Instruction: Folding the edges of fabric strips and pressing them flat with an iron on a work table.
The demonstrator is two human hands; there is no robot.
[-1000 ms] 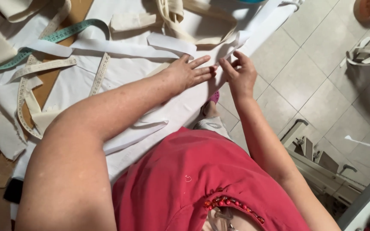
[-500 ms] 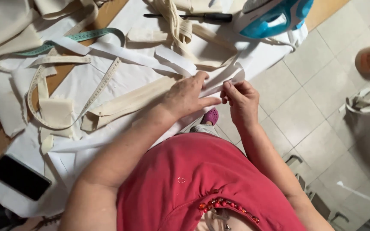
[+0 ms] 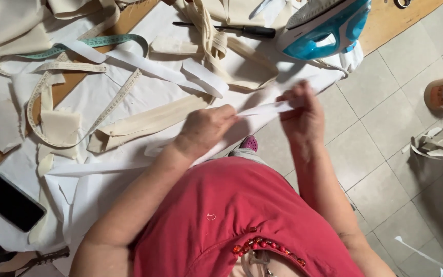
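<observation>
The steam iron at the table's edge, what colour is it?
The steam iron is turquoise blue and white, seen in the head view.

White strip (image 3: 262,109) is held betw. both hands. Cream strips (image 3: 149,120) and a teal tape measure (image 3: 109,40) are seen on white cloth (image 3: 144,95). Iron (image 3: 329,25): turquoise w/ white. Phone (image 3: 9,201): black. Top (image 3: 242,215): red, plain, w/ red beads.

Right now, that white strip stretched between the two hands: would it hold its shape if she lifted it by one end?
Probably not. The white strip looks thin and flat like cloth, staying straight only where the left hand and right hand pull it taut. Similar strips on the white-covered table curl and fold, so it would likely droop. It seems very light.
</observation>
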